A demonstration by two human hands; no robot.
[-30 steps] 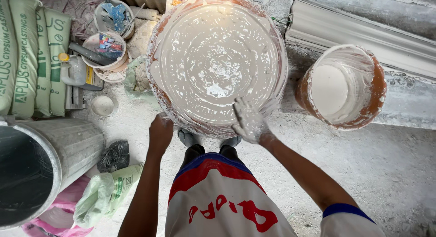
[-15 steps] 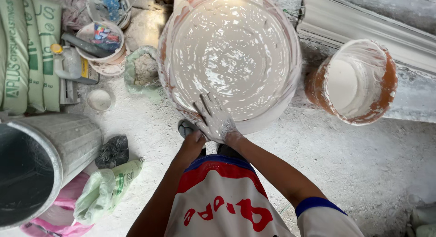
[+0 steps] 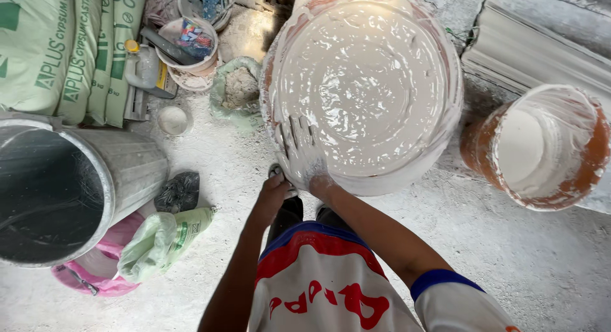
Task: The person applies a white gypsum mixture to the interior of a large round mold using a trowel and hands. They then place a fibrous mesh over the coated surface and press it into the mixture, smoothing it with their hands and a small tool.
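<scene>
The large round basin point(image 3: 366, 84) in front of you stands upright on the dusty floor, filled almost to the brim with pale, glossy wet plaster whose surface shows swirl marks. Its orange wall is smeared white all round. Your plaster-coated right hand point(image 3: 302, 154) lies flat, fingers spread, on its near rim; your left hand point(image 3: 275, 191) sits just below that rim.

Green sacks point(image 3: 70, 52), metal bin point(image 3: 63, 186), orange bucket point(image 3: 541, 147).
</scene>
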